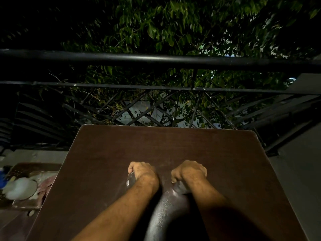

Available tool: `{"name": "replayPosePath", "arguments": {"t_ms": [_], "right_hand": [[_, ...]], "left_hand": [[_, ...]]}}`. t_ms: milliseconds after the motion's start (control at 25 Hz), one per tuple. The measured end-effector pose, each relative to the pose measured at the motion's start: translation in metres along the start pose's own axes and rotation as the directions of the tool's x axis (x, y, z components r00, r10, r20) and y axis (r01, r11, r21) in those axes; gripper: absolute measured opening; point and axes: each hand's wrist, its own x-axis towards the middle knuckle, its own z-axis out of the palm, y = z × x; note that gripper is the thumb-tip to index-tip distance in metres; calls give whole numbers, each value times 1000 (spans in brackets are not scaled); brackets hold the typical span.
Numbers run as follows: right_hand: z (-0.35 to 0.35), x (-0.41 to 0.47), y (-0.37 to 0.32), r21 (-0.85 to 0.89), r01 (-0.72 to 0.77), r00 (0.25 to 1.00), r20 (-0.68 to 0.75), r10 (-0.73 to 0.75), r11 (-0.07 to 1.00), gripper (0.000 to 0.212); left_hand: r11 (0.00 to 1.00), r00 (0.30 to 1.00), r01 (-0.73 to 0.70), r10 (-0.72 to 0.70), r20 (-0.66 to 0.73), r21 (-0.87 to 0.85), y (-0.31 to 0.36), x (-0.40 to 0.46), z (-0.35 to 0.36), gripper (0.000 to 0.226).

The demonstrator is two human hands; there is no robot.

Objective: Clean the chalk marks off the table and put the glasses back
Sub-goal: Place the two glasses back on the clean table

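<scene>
From the head camera, the left hand (141, 172) is closed around a clear glass (130, 180) and the right hand (190, 172) around another glass (178, 187), side by side on the near middle of the brown table (173, 146). Bare tabletop lies ahead; a railing (156, 60) stands beyond.

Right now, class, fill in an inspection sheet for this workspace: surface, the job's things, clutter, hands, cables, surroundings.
Surface: dark brown table, faint pale smears near the middle; hard to tell whether it is chalk.
Job's things: one clear glass under the left hand, another glass under the right, both near the table's middle.
Clutter: nothing seen on the table; blurred white and pink items on a lower surface to the left.
Hands: left hand and right hand each closed over a glass.
Cables: nothing seen.
Surroundings: black railing, leafy tree beyond, dark.
</scene>
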Motion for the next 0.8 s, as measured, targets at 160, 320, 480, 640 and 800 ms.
{"name": "replayPosePath", "arguments": {"t_ms": [160,320,480,640,800], "right_hand": [[-5,-2,9,274,-43,999,-17,50,961,36],[0,-7,19,489,-21,998,-47,50,872,44],[10,-8,26,663,25,989,-123,77,748,64],[24,-7,35,783,118,973,-213,85,611,78],[36,-10,51,805,241,938,-336,83,543,78]], "left_hand": [[923,993,84,-110,-48,-375,-25,-10,-6,41],[749,974,124,-216,-63,-651,-27,-19,2,93],[498,960,90,-273,-58,-863,-30,-23,13,103],[218,935,23,-351,-56,-976,-34,-17,25,97],[61,904,-91,-413,-108,-994,-36,-15,38,91]]}}
